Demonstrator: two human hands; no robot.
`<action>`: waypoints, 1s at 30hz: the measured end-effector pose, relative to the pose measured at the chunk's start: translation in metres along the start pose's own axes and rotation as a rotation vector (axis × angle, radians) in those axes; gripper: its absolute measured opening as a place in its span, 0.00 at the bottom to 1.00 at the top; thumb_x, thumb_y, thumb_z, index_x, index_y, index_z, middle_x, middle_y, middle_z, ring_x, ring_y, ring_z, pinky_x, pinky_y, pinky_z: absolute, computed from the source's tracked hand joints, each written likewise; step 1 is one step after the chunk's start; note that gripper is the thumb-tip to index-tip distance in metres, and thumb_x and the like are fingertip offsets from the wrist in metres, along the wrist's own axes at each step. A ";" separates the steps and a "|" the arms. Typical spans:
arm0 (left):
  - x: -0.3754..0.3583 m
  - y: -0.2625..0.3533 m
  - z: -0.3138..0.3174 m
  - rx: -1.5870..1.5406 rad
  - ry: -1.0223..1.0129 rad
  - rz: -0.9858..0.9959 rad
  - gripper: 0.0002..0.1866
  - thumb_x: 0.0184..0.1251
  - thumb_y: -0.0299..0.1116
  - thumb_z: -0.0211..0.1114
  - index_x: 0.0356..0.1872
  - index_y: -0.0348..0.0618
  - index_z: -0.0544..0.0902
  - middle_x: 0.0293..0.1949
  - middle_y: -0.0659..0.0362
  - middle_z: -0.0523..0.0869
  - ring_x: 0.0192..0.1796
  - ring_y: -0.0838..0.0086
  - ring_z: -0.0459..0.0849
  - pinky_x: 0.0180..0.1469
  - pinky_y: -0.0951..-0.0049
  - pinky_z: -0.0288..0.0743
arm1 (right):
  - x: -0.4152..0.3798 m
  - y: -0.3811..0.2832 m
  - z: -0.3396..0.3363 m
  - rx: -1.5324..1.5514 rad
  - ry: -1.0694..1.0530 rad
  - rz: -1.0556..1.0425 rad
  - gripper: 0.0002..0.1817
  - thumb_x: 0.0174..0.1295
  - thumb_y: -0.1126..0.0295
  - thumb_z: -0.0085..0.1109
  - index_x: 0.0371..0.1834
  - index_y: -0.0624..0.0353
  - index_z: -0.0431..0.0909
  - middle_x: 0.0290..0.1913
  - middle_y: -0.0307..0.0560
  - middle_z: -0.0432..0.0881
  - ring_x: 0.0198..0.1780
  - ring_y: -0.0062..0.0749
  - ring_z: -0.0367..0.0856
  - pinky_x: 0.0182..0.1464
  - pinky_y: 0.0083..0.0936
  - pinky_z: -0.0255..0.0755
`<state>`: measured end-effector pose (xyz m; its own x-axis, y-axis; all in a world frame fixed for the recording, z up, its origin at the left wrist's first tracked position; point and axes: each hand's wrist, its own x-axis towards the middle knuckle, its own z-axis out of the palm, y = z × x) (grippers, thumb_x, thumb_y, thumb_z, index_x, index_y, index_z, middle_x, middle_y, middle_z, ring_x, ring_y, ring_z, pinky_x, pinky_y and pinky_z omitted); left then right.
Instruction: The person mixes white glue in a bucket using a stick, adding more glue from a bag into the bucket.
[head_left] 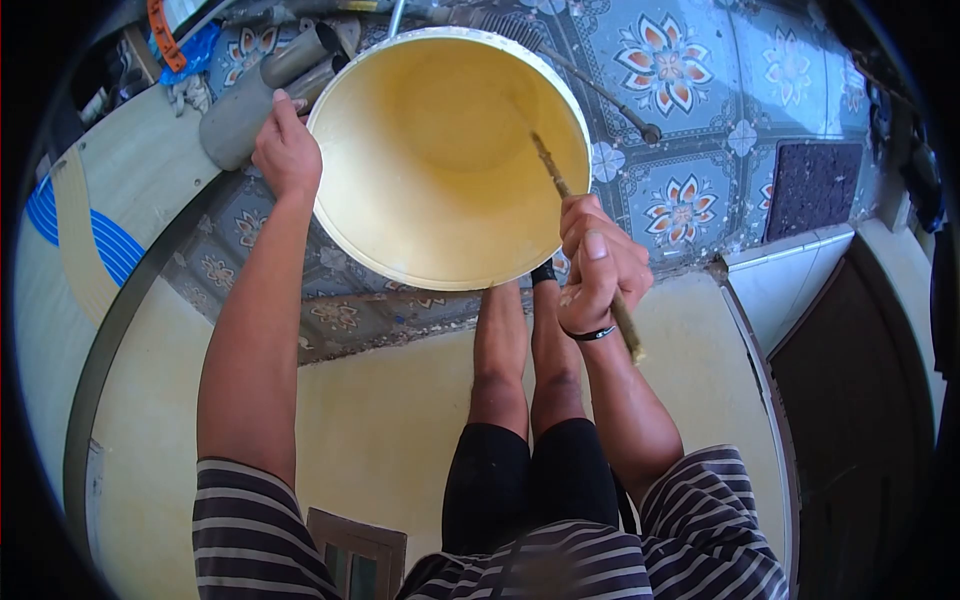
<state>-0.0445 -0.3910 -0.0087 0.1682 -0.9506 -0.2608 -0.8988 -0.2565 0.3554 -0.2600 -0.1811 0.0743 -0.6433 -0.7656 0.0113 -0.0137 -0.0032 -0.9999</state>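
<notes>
A large cream-yellow bucket (400, 215) is tilted with its round mouth toward me, and its inner wall and bottom show. At its left side, my left hand (287, 152) is closed against the rim, with the thumb pointing up and most fingers hidden. My right hand (603, 255) is wrapped around a thin brown stick (549, 160) by the bucket's right rim. The stick's far end reaches over the inside of the bucket, where its tip is blurred. Its short butt end sticks out below my fist.
Grey pipes (235, 125) lie beyond my left hand beside a pale round-edged surface (140, 190). On the patterned tile floor (690, 110) are a long metal rod (600, 90) and a dark mat (812, 190). A blue plastic bag (195, 55) lies at upper left.
</notes>
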 end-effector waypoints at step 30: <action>0.003 -0.003 0.002 0.023 0.029 0.017 0.33 0.73 0.59 0.43 0.41 0.42 0.89 0.38 0.50 0.90 0.49 0.49 0.85 0.58 0.59 0.73 | -0.001 -0.035 -0.005 0.216 -0.034 -0.003 0.22 0.66 0.69 0.39 0.11 0.59 0.55 0.12 0.45 0.60 0.17 0.32 0.57 0.28 0.37 0.59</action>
<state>-0.0419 -0.3923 -0.0119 0.1645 -0.9596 -0.2283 -0.9106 -0.2367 0.3387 -0.2629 -0.1773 0.1093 -0.6174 -0.7865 0.0175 0.1515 -0.1407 -0.9784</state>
